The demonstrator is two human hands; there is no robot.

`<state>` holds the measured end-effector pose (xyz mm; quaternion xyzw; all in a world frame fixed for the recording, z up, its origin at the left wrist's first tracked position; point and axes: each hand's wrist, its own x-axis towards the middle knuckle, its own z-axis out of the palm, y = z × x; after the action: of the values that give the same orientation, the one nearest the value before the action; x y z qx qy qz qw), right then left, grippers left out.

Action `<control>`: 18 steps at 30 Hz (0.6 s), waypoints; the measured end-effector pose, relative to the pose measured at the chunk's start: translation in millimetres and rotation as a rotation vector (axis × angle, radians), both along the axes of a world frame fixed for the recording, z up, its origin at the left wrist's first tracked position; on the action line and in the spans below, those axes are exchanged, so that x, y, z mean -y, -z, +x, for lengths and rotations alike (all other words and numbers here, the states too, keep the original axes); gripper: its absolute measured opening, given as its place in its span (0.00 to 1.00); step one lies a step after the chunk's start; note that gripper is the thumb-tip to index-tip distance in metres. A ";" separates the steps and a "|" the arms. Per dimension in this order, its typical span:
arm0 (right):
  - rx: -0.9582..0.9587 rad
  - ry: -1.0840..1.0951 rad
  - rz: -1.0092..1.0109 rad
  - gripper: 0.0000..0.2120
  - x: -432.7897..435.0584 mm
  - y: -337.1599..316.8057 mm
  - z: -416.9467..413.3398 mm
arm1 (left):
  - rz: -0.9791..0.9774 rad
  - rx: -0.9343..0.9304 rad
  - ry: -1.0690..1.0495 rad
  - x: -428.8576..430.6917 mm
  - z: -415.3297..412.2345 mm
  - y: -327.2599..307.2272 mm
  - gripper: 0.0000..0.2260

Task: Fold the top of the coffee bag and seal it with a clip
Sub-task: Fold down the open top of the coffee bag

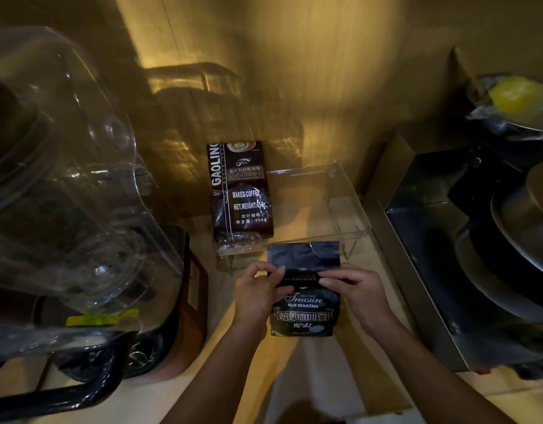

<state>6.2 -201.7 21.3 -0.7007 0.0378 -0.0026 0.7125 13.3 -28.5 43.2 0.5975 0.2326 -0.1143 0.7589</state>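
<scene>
Folding not done yet: coffee bag [305, 296] sits lower centre of frame, upright on the counter, top flap standing up (torn notch at its upper edge). Left hand [258, 293] and right hand [354, 289] each pinch the bag's sides just below the flap, fingers closed on it. No clip visible anywhere. Fold and clipping both remain.

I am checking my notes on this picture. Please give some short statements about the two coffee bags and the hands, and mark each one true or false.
1. Both hands, left hand and right hand, hold the dark Blue Mountain coffee bag. True.
2. A clip already seals that bag. False: no clip is visible.
3. The brown Gaolino baked-coffee bag stands behind it, untouched. True.
4. The clear acrylic tray is left of the brown bag. False: it is to the right.
</scene>
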 end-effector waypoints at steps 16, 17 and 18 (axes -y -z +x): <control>0.024 0.026 -0.081 0.15 -1.2 11.4 3.3 | 0.357 0.154 0.090 -4.6 -6.5 4.7 0.07; 0.042 0.036 -0.097 0.15 -1.7 11.3 3.0 | 0.366 0.167 0.086 -3.9 -7.2 4.5 0.06; 0.067 0.049 -0.126 0.15 -1.9 11.2 2.9 | 0.387 0.176 0.083 -3.6 -7.8 4.7 0.06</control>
<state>9.2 -199.8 10.1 -0.7426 0.0309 -0.0457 0.6674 5.4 -25.0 38.5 0.7487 0.1579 -0.0461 0.6422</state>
